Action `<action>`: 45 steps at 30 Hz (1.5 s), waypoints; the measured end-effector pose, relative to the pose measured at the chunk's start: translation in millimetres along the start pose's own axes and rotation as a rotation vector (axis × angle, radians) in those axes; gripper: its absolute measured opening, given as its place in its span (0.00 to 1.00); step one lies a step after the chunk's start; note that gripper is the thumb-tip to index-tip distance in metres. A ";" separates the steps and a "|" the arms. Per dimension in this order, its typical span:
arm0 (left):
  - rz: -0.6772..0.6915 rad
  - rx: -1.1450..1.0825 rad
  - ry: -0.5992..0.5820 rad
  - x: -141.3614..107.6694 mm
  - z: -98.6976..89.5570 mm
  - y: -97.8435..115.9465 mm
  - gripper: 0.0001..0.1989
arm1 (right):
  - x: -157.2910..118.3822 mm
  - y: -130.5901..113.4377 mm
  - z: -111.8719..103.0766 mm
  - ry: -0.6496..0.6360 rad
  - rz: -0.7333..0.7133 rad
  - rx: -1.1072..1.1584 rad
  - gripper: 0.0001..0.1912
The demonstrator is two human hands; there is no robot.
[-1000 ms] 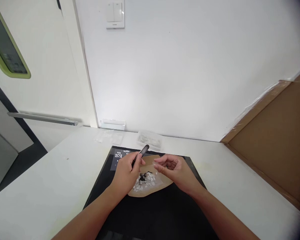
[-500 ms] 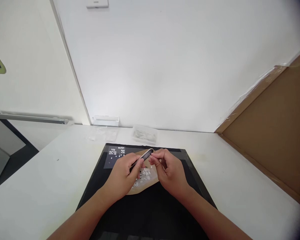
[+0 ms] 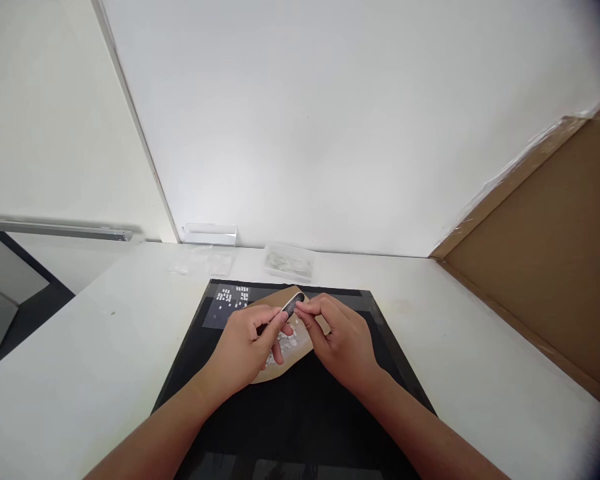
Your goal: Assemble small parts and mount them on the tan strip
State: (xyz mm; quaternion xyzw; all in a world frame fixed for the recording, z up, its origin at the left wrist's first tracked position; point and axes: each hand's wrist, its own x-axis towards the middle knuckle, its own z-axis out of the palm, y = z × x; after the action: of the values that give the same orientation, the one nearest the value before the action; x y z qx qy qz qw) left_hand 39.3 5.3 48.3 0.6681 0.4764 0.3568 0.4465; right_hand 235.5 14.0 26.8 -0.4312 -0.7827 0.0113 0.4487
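Observation:
My left hand (image 3: pixel 245 340) is closed on a slim dark strip (image 3: pixel 294 303) with a rounded end and a pale rim. The strip tilts up to the right. My right hand (image 3: pixel 337 333) has thumb and forefinger pinched against the strip's dark face near that end; anything between those fingertips is too small to make out. Below both hands lies a tan, paper-like sheet (image 3: pixel 265 377) bearing a scatter of small white pieces (image 3: pixel 287 340). The left fingers cover part of the strip and some pieces.
A black mat or panel (image 3: pixel 290 427) lies under the work on a white table (image 3: pixel 80 340). Small white rectangles (image 3: pixel 225 295) sit in groups at its back left. A clear box (image 3: pixel 289 262) and thin clear plastic (image 3: pixel 207 259) lie by the wall. Cardboard (image 3: pixel 540 253) stands at right.
The right fingertips have shifted slightly left onto the strip's face. More of the left fingers now shows beneath the strip. The whole view has tilted slightly.

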 end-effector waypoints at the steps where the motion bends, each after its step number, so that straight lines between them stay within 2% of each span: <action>1: -0.013 0.000 0.001 0.2 0.7 -0.8 0.23 | -1.2 -0.3 1.7 -0.001 -0.001 -0.018 0.04; 7: 0.020 0.073 0.021 -0.5 3.5 -2.7 0.23 | -3.5 -1.5 9.6 0.045 -0.053 -0.249 0.12; 11: 0.065 0.115 0.037 -1.3 4.7 -2.7 0.23 | 0.4 1.2 12.9 0.115 -0.014 -0.325 0.11; 17: 0.092 0.147 0.079 -0.4 7.8 -6.0 0.22 | -1.9 -1.8 15.4 0.006 -0.056 -0.300 0.14; 22: 0.132 0.151 0.082 -1.7 9.1 -3.2 0.22 | 1.0 -2.0 14.4 0.098 -0.023 -0.348 0.12; 27: 0.113 0.148 0.099 -2.4 9.8 -3.0 0.21 | 1.0 -2.6 14.0 -0.001 -0.034 -0.309 0.13; 31: 0.113 0.137 0.100 -1.6 10.5 -4.1 0.21 | 0.3 -2.1 14.1 0.070 -0.004 -0.335 0.12; 34: 0.113 0.129 0.116 -1.7 10.8 -4.5 0.21 | 0.2 -1.6 14.9 0.016 -0.042 -0.313 0.13; 38: 0.099 0.093 0.097 -2.9 11.3 -4.6 0.21 | -0.1 -1.6 15.8 0.088 -0.008 -0.323 0.12; 42: 0.089 0.083 0.105 -3.7 12.8 -5.5 0.21 | -0.4 -1.6 14.5 0.024 -0.013 -0.274 0.13; 45: 0.119 0.088 0.106 -3.8 14.2 -6.1 0.20 | -0.1 -1.3 13.9 0.073 0.001 -0.264 0.12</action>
State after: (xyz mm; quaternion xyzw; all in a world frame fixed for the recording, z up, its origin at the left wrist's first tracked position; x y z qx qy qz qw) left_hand 49.0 -1.1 37.5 0.6944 0.4741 0.3963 0.3689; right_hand 224.7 18.3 18.9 -0.4870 -0.7603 -0.1075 0.4161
